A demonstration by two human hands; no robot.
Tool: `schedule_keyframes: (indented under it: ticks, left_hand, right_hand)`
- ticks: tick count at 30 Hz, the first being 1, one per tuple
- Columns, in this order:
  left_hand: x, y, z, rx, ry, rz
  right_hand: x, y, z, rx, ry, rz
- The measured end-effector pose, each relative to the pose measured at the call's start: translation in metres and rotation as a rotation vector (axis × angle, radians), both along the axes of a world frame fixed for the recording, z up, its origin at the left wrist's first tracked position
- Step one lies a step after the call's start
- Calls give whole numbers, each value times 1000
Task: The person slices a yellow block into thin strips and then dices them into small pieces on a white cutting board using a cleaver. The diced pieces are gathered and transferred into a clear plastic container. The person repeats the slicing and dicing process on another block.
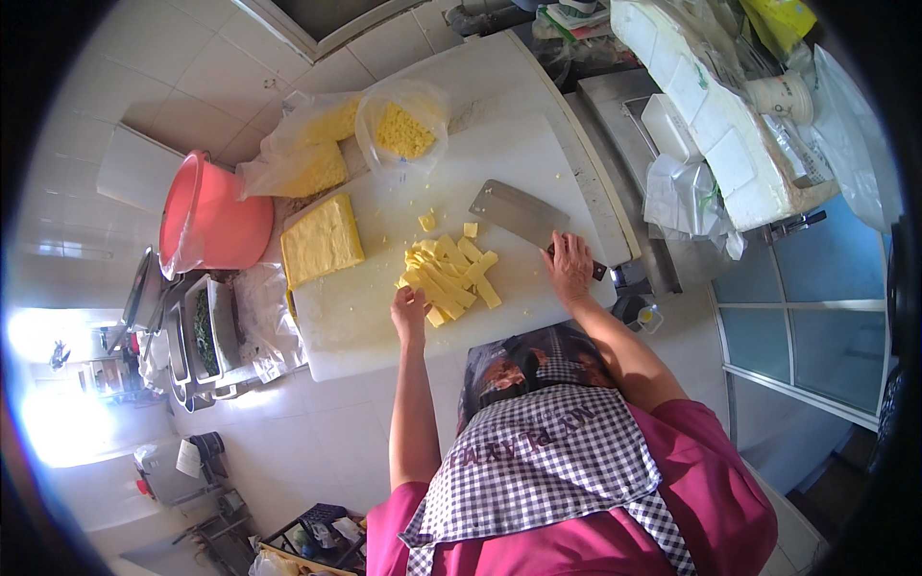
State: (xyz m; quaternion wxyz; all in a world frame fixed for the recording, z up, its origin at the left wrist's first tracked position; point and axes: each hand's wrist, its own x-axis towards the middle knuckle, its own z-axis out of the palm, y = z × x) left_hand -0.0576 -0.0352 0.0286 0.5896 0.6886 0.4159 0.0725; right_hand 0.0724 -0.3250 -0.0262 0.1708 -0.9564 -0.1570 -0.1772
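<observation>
A pile of flat yellow food strips (450, 277) lies on the white cutting board (360, 338). My left hand (409, 313) is at the pile's near left edge, its curled fingers touching the strips; whether they pinch one is unclear. On the right, my right hand (569, 268) is closed over the handle of a cleaver (515, 209), whose broad blade lies flat on the board, pointing away to the left. Two small yellow pieces, a chunk (427, 221) and a square (470, 230), sit just beyond the pile. A large yellow slab (322, 240) rests at the board's left edge.
Behind the board stands an open plastic bag (403, 129) of yellow crumbs, beside filled bags (310, 162). A pink bucket (216, 216) and metal trays (209, 324) are at the left. A white foam box (727, 122) stands at the right. Crumbs dot the board.
</observation>
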Motion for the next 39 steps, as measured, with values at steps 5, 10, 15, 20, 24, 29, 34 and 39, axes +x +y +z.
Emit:
schedule_keyframes:
  ticks: [5, 10, 15, 20, 24, 29, 34, 39]
  left_hand:
    - [7, 0, 7, 831, 168, -157]
    - [57, 34, 0, 1030, -72, -600]
    - [99, 65, -15, 872, 32, -957]
    - [114, 74, -1, 745, 189, -1076]
    - [113, 69, 5, 764, 161, -1049]
    - [111, 61, 21, 813, 74, -999]
    - [108, 47, 52, 669, 147, -1051]
    - [102, 28, 52, 724, 301, -1363]
  right_hand:
    - [1, 0, -2, -4, -32, 11]
    - [1, 2, -3, -14, -32, -14]
    - [2, 4, -4, -4, -1, -23]
    - [2, 4, -3, 20, -1, -14]
    - [2, 4, -1, 9, -3, -17]
    - [3, 4, 2, 26, 13, -15]
    - [1, 4, 4, 27, 8, -10]
    - [1, 3, 5, 41, 10, -2]
